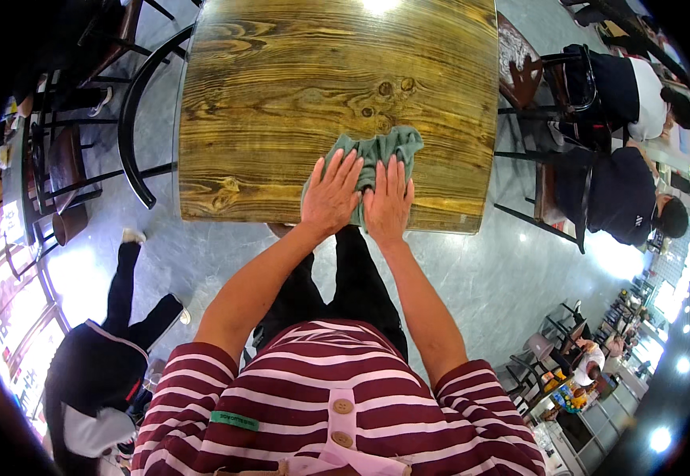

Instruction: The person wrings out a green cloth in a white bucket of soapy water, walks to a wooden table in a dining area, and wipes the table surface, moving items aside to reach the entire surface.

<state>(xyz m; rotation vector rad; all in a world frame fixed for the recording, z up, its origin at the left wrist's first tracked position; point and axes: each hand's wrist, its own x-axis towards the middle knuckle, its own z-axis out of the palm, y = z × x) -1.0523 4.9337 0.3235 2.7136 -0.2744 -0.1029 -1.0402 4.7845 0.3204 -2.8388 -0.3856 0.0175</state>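
A crumpled grey-green cloth [378, 147] lies on the brown wood-grain table [281, 103], close to its near edge. My left hand [332, 195] rests flat on the left part of the cloth, its fingers stretched out and pointing away from me. Beside it, my right hand [387, 203] presses on the right part with straight fingers. Both palms face down, and a small gap separates the hands. Folds of the cloth bunch up beyond the fingertips and show between the hands. What lies under the palms is hidden.
A black-framed chair [131, 119] stands at the table's left side. Chairs with dark legs [547, 186] stand to the right, where two people sit facing away. Another person [95, 365] is at the lower left. Grey floor [448, 278] surrounds the table.
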